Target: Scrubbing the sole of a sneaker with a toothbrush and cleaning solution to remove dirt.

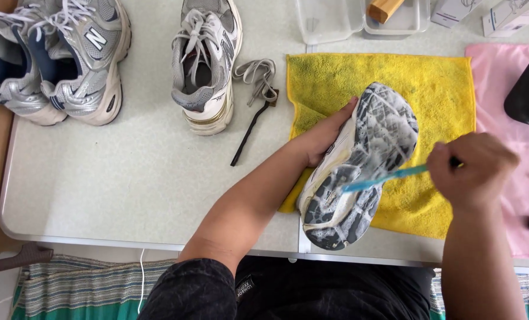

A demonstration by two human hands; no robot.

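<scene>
Two hands are at work on one sneaker [359,166] lying sole-up on the yellow towel [442,89] near the bench's front edge: the left hand [326,136] clamps its side, and the right hand [472,169] is closed on a blue brush [383,176] touching the foamy sole. Scrubbing probably goes best with short strokes and a firm left grip. At the far edge, a clear tub [395,21] holds a wooden block [385,9].

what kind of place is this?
Probably a home or small shoe-cleaning workstation: a pale folding table, a yellow microfibre towel under a soapy upturned sneaker, and three more grey sneakers waiting.
</scene>
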